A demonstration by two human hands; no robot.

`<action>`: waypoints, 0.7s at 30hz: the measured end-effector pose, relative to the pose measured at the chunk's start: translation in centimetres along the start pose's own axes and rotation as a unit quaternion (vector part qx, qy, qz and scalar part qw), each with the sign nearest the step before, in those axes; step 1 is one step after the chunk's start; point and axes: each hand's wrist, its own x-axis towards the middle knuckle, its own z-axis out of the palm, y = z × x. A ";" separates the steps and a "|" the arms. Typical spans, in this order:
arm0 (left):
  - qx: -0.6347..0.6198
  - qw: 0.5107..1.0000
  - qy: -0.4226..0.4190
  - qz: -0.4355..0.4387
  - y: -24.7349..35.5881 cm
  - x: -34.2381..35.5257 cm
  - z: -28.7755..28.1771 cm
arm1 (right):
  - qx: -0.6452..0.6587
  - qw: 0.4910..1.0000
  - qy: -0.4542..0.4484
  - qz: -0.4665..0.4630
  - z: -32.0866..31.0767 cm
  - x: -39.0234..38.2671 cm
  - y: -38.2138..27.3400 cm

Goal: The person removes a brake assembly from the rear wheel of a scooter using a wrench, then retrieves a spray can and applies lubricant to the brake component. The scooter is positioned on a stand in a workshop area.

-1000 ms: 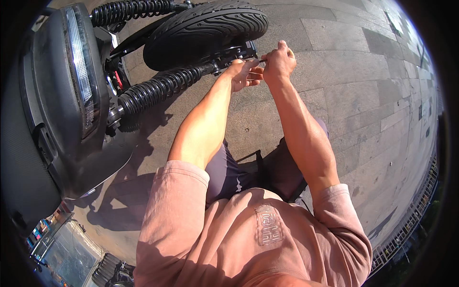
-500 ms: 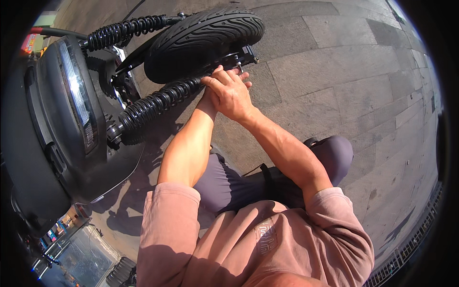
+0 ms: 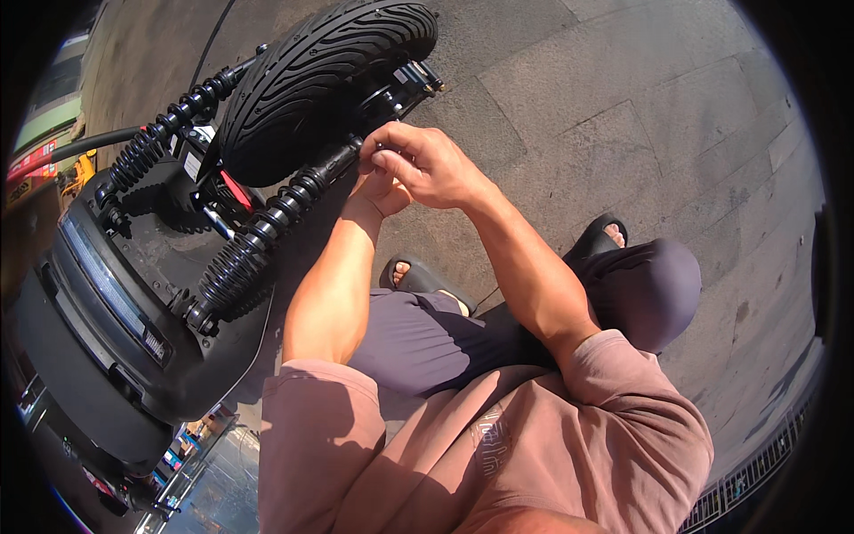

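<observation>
A black scooter's rear wheel [image 3: 320,76] lies at the top, with a black coil shock [image 3: 253,249] running diagonally beside it. My right hand [image 3: 418,167] is curled at the shock's lower mount near the wheel axle [image 3: 389,100]; what its fingers hold is hidden. My left hand [image 3: 378,191] is under the right one, beside the same mount, its fingers mostly covered. A second shock [image 3: 147,151] is on the wheel's far side. The curved tail light [image 3: 107,285] and dark body panel are at left.
Paved ground [image 3: 605,133] stretches to the right. My bent knees and sandaled feet [image 3: 600,236] are below the hands. Glass panels and assorted objects show at the lower left, a red bar [image 3: 44,160] and coloured items at the upper left, and a metal grate along the lower right rim.
My hands have moved left and come together, right over left. The view has shifted, so the wheel appears farther left and more tilted, and my feet have come into view.
</observation>
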 end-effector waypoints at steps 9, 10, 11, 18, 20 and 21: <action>0.013 0.983 0.161 0.084 -1.0 5.1 1.0 | 0.384 0.837 0.351 0.170 -9.1 -2.7 10.8; 0.041 0.980 0.177 0.076 -1.1 5.5 1.2 | 0.404 0.821 0.361 0.182 -9.2 -2.5 11.7; 0.068 0.978 0.186 0.072 -1.2 5.9 1.3 | 0.410 0.814 0.364 0.190 -9.4 -2.3 12.3; 0.116 0.964 0.224 0.078 -1.3 8.8 2.1 | 0.388 0.808 0.377 0.234 -11.5 -0.1 13.8; 0.119 0.964 0.224 0.080 -1.3 9.5 2.1 | 0.382 0.816 0.372 0.223 -12.0 0.1 13.9; 0.118 0.964 0.226 0.081 -1.3 9.8 2.1 | 0.377 0.817 0.376 0.222 -12.1 0.2 13.9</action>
